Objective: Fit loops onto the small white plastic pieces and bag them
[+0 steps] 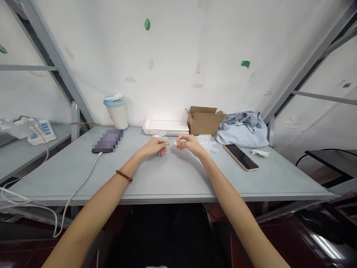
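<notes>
Over the middle of the grey table, my left hand point(154, 146) and my right hand point(190, 144) are close together with their fingertips almost meeting. Between them shows a small clear plastic piece point(172, 142), pinched by the thumb and forefinger of my right hand. My left thumb and forefinger are also pressed together at its other end; what they grip is too small to make out. Beside and behind my right hand lies a loose pile of clear plastic pieces point(206, 143). More clear pieces point(160, 134) lie just behind my left hand.
At the back stand a blue-lidded cup point(116, 113), white stacked trays point(167, 127), an open cardboard box point(205, 123) and light blue cloth point(242, 130). A phone point(241, 157) and crumpled tissue point(260, 153) lie right. A pixelated device point(107, 141) with a white cable point(83, 182) lies left.
</notes>
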Available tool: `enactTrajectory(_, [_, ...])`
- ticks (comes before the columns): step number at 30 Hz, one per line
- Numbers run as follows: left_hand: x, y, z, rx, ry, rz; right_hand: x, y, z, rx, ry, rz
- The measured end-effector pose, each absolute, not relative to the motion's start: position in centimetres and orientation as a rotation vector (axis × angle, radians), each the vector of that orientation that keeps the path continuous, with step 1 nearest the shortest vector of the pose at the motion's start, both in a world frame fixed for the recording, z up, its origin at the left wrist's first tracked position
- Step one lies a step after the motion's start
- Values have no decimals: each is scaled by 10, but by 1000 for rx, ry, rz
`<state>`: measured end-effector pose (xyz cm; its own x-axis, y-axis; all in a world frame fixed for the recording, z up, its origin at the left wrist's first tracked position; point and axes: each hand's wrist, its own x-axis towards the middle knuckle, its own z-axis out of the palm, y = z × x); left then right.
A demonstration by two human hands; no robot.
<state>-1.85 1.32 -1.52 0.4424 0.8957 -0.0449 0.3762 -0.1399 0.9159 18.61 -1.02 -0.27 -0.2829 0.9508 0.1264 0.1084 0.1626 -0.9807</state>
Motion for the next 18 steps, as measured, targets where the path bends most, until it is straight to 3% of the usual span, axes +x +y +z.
enactTrajectory(6, [-19, 11, -16, 1718, 1068, 562, 184, -11, -2, -1036, -1571, 1280])
enactTrajectory(18, [-24, 16, -18, 1625, 1066, 686, 185, -7, -5, -1028, -1515, 1166])
